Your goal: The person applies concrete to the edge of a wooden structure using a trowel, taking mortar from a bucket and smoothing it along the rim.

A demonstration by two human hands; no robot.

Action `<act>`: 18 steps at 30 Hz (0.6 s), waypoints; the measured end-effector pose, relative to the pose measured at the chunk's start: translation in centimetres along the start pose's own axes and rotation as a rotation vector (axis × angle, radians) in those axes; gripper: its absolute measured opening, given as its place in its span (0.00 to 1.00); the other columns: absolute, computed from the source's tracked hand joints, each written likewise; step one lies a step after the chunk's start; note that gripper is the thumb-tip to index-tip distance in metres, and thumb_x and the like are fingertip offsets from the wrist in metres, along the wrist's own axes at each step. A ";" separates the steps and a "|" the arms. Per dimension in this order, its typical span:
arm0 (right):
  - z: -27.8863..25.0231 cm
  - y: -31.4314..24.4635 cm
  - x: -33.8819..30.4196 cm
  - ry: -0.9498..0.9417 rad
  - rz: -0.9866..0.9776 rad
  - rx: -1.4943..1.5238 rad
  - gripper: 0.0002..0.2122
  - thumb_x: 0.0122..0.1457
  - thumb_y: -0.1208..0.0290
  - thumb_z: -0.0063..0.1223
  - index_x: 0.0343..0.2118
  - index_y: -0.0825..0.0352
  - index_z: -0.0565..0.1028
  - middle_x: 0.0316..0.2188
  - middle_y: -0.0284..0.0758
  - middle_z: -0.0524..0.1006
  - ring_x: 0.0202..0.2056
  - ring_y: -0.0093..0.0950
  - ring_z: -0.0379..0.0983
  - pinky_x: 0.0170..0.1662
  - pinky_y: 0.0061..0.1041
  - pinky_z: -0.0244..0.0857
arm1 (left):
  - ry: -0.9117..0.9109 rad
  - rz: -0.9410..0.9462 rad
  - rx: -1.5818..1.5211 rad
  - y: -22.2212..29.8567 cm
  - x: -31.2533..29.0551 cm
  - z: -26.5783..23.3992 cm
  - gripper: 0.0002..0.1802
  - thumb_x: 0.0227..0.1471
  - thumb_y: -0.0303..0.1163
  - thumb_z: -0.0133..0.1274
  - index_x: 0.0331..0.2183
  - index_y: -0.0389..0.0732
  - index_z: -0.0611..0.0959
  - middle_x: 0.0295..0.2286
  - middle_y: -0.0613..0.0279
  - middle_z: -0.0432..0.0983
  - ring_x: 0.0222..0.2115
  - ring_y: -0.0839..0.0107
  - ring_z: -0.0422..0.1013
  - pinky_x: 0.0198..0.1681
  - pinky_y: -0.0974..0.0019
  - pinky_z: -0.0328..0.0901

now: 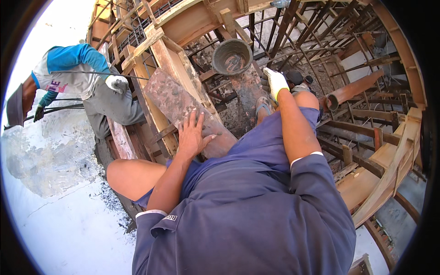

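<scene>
My left hand (191, 136) is bare and lies flat, fingers spread, on a mud-smeared brown board (172, 98) that slopes across the timber frame. My right hand (276, 81) wears a white glove with yellow at the cuff and darker fingers. It hovers by my right knee with its fingers loosely stretched and nothing visible in them. Ahead of it a round dark bucket (216, 58) stands with some wet, reddish-grey residue inside. My sandalled foot (262, 107) shows below the bucket on a dirty plank.
At left a co-worker (68, 68) in blue sleeves bends over, a gloved hand (117, 84) near a thin metal rod (98, 73). Another person (295, 78) is partly hidden beyond my right knee. Wooden formwork (403, 156) and steel bars surround deep gaps. A pale slab (55, 206) lies left.
</scene>
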State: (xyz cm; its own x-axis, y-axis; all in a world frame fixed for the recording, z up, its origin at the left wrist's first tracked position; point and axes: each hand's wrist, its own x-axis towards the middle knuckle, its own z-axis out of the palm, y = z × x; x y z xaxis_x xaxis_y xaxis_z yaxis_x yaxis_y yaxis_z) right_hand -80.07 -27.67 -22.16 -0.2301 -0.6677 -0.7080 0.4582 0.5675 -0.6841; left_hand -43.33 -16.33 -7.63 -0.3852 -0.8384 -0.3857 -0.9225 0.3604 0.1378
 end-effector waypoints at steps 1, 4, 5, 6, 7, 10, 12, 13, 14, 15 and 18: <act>-0.3 0.0 -0.1 -0.004 -0.005 0.002 0.17 0.62 0.56 0.59 0.46 0.64 0.76 0.34 0.34 0.79 0.28 0.30 0.74 0.30 0.33 0.68 | -0.001 0.110 0.096 0.7 -0.2 0.2 0.48 0.56 0.58 0.59 0.68 0.44 0.63 0.70 0.51 0.48 0.70 0.46 0.46 0.70 0.38 0.46; -0.6 0.6 -0.8 -0.031 -0.014 -0.023 0.15 0.63 0.54 0.57 0.43 0.61 0.77 0.34 0.31 0.80 0.27 0.27 0.74 0.31 0.29 0.68 | -0.128 0.427 0.208 2.0 -1.2 2.8 0.47 0.60 0.66 0.47 0.70 0.50 0.60 0.71 0.65 0.46 0.72 0.54 0.43 0.72 0.37 0.40; -1.1 0.6 -0.9 -0.032 -0.022 -0.030 0.15 0.64 0.53 0.57 0.43 0.59 0.78 0.35 0.30 0.80 0.27 0.25 0.74 0.32 0.28 0.69 | -0.166 0.529 0.228 2.3 -1.4 3.4 0.46 0.61 0.67 0.44 0.70 0.51 0.59 0.72 0.68 0.45 0.72 0.56 0.42 0.72 0.37 0.39; -1.6 0.6 -1.0 -0.050 -0.014 -0.039 0.14 0.64 0.53 0.57 0.42 0.59 0.78 0.33 0.30 0.80 0.27 0.25 0.74 0.31 0.28 0.68 | -0.172 0.526 0.241 2.5 -1.7 4.0 0.47 0.61 0.69 0.40 0.71 0.51 0.57 0.72 0.72 0.45 0.72 0.60 0.41 0.73 0.37 0.36; -1.7 0.7 -1.0 -0.064 -0.012 -0.031 0.14 0.64 0.53 0.57 0.42 0.59 0.78 0.33 0.30 0.80 0.27 0.25 0.74 0.30 0.28 0.68 | -0.188 0.488 0.264 2.2 -1.8 4.2 0.48 0.60 0.70 0.40 0.71 0.51 0.57 0.72 0.72 0.45 0.73 0.60 0.40 0.73 0.37 0.35; -1.7 0.7 -2.0 -0.029 -0.042 -0.028 0.14 0.64 0.54 0.57 0.43 0.59 0.78 0.30 0.30 0.79 0.26 0.25 0.75 0.27 0.26 0.67 | -0.212 0.392 0.288 1.1 -2.4 4.0 0.51 0.59 0.74 0.37 0.71 0.50 0.56 0.72 0.70 0.44 0.73 0.61 0.37 0.73 0.38 0.31; -1.9 0.7 -1.7 -0.035 -0.048 0.009 0.14 0.64 0.54 0.57 0.43 0.60 0.78 0.30 0.31 0.79 0.25 0.25 0.75 0.26 0.26 0.67 | -0.209 0.337 0.293 0.4 -2.5 4.1 0.52 0.59 0.74 0.37 0.71 0.49 0.55 0.72 0.69 0.43 0.73 0.62 0.36 0.73 0.38 0.31; -2.1 0.7 -1.6 -0.038 -0.051 0.027 0.14 0.64 0.55 0.56 0.43 0.60 0.78 0.30 0.31 0.79 0.25 0.25 0.75 0.26 0.26 0.67 | -0.207 0.309 0.296 0.2 -2.5 4.2 0.53 0.58 0.74 0.37 0.71 0.49 0.55 0.72 0.69 0.43 0.73 0.62 0.36 0.73 0.38 0.31; -2.0 0.5 -1.8 -0.053 -0.026 0.038 0.14 0.65 0.55 0.56 0.43 0.61 0.77 0.29 0.32 0.79 0.24 0.26 0.75 0.26 0.26 0.68 | -0.204 0.281 0.312 -0.1 -2.5 4.2 0.55 0.58 0.75 0.36 0.72 0.47 0.54 0.73 0.66 0.42 0.73 0.63 0.35 0.74 0.39 0.31; -1.7 0.4 -2.0 -0.037 -0.038 0.036 0.14 0.65 0.55 0.56 0.43 0.61 0.77 0.29 0.32 0.79 0.24 0.26 0.75 0.26 0.26 0.68 | -0.185 0.236 0.313 -0.5 -2.5 4.2 0.55 0.58 0.75 0.37 0.72 0.44 0.53 0.73 0.64 0.42 0.73 0.62 0.35 0.73 0.40 0.31; -1.3 -0.1 -2.7 -0.011 -0.055 0.029 0.14 0.64 0.55 0.56 0.43 0.61 0.77 0.28 0.32 0.79 0.24 0.26 0.75 0.27 0.27 0.69 | -0.124 0.064 0.307 -2.2 -2.1 4.2 0.58 0.58 0.74 0.37 0.71 0.39 0.51 0.73 0.59 0.40 0.73 0.58 0.35 0.73 0.40 0.32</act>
State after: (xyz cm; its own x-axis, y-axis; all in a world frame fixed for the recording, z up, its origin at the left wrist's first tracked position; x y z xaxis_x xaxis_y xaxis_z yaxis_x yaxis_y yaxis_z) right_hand -80.62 -25.29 -20.38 -0.2467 -0.7028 -0.6673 0.4701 0.5153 -0.7166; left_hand -40.38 -13.64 -10.94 -0.4191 -0.7605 -0.4960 -0.8391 0.5331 -0.1084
